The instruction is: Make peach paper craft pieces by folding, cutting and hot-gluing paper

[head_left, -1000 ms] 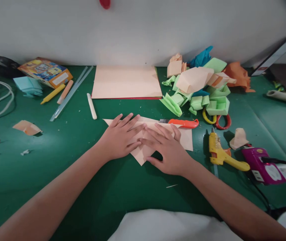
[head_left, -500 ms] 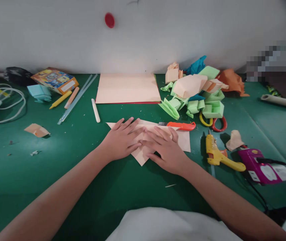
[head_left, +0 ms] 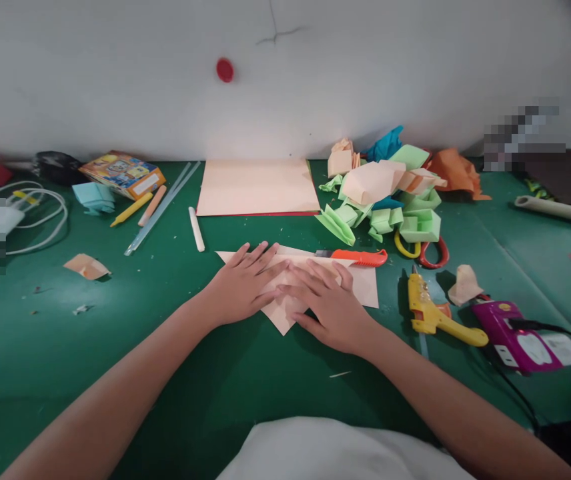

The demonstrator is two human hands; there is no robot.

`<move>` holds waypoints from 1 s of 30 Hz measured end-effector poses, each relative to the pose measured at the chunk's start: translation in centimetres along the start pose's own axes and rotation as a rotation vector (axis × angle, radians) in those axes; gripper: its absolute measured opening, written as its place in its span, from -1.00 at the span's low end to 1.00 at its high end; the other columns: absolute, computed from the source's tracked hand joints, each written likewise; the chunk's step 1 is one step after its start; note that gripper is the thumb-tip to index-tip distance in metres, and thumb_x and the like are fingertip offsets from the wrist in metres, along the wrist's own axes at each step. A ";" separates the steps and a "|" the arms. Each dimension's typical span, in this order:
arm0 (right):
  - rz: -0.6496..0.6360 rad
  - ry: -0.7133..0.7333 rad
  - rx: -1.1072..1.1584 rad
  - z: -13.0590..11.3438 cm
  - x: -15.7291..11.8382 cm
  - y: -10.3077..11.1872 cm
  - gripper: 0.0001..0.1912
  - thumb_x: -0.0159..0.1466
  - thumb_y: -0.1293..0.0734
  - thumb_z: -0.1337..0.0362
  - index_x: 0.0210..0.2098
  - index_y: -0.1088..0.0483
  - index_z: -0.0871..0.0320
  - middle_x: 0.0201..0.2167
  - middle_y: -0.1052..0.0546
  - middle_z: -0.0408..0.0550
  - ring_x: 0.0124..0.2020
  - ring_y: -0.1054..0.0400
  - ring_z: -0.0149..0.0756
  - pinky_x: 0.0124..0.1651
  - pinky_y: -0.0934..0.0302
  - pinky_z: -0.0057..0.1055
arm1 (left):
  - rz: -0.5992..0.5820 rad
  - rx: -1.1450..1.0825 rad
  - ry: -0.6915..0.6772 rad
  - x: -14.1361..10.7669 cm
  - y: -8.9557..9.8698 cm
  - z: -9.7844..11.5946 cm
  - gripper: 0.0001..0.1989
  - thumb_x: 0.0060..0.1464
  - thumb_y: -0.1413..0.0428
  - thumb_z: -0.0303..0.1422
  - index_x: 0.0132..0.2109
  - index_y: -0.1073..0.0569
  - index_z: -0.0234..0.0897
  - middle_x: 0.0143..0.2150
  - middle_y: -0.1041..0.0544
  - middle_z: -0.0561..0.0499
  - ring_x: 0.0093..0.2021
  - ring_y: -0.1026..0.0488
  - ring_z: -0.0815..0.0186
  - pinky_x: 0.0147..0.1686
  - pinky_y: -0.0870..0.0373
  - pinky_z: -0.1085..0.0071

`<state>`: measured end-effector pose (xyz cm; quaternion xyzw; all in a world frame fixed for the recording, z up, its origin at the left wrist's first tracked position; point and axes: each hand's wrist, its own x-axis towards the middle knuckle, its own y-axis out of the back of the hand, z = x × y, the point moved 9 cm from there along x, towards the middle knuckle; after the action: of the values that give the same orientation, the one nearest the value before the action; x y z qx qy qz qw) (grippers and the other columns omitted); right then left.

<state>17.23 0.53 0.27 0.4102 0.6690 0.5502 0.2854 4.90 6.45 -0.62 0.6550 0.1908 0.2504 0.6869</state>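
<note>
Head view: two bare hands lie palm down on one folded sheet of pale peach paper (head_left: 284, 323), located at the centre of the green table (head_left: 225, 400). The left hand (head_left: 239, 288) has its fingers open and spread flat; the right hand (head_left: 335, 307) likewise, fingers spread, gripping nothing. Their fingertips appear to meet mid-sheet. One pointed corner faces the person; whether the peach part showing at right belongs to the same sheet cannot be told.

One cutter with an orange handle (head_left: 359, 257) lies at the paper's far right edge. Beyond the hands: one stack of sheets, peach on top (head_left: 260, 188), and one short white stick (head_left: 196, 229). Right side: one heap of folded and crumpled coloured papers (head_left: 373, 181), exact count not determinable; two handle loops, one yellow (head_left: 407, 251) and one red (head_left: 434, 257); one yellow glue gun (head_left: 430, 315); one purple power unit (head_left: 518, 338). Left side: one printed orange-and-blue cardboard box (head_left: 123, 175), one yellow stick (head_left: 133, 209), one peach stick (head_left: 152, 206), and two long translucent sticks (head_left: 163, 207).
</note>
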 end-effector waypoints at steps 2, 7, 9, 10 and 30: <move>0.002 0.005 -0.001 -0.1 0.0 0.0 -0.47 0.50 -0.12 0.01 0.43 -0.13 -0.19 0.51 -0.12 -0.17 0.51 0.11 0.07 0.39 0.24 0.36 | -0.022 0.007 0.024 -0.2 -0.3 -0.2 -0.36 0.44 0.21 -0.01 0.51 -0.08 -0.16 0.57 0.01 -0.12 0.55 0.06 0.02 0.49 0.17 -0.01; 0.011 0.014 0.005 -0.1 0.0 0.1 -0.48 0.49 -0.14 0.02 0.40 -0.19 -0.16 0.49 -0.18 -0.13 0.50 0.07 0.07 0.39 0.21 0.33 | -0.012 0.050 0.197 -1.7 -0.5 -1.5 -0.16 0.38 0.18 0.10 0.52 0.02 -0.46 0.54 -0.02 -0.32 0.55 0.06 -0.03 0.48 0.12 0.01; 0.011 0.012 0.010 -0.1 0.1 0.1 -0.51 0.49 -0.14 0.01 0.36 -0.25 -0.14 0.49 -0.18 -0.13 0.50 0.06 0.07 0.39 0.19 0.33 | -0.008 0.069 0.255 -2.4 -0.2 -2.1 -0.11 0.35 0.18 0.14 0.50 -0.01 -0.51 0.52 -0.05 -0.39 0.53 0.00 -0.08 0.47 0.06 -0.03; 0.012 0.010 0.011 -0.1 0.1 0.1 -0.52 0.48 -0.14 0.01 0.35 -0.27 -0.14 0.48 -0.18 -0.12 0.49 0.06 0.07 0.39 0.18 0.34 | -0.011 0.081 0.291 -2.7 -0.1 -2.5 -0.09 0.33 0.17 0.16 0.50 -0.03 -0.53 0.51 -0.07 -0.41 0.52 -0.03 -0.10 0.46 0.04 -0.04; -0.016 0.010 0.064 -0.4 0.3 -0.1 -0.52 0.48 -0.15 0.06 0.35 -0.28 -0.15 0.50 -0.14 -0.13 0.49 0.03 0.11 0.38 0.17 0.35 | 0.030 0.224 0.565 -9.5 2.5 -6.1 -0.29 0.38 0.24 0.07 0.39 -0.30 -0.32 0.50 -0.17 -0.25 0.51 -0.01 -0.19 0.28 -0.20 -0.24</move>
<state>16.73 0.64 0.31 0.4108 0.6911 0.5282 0.2732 -6.59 5.77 0.79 0.6339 0.3909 0.4101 0.5264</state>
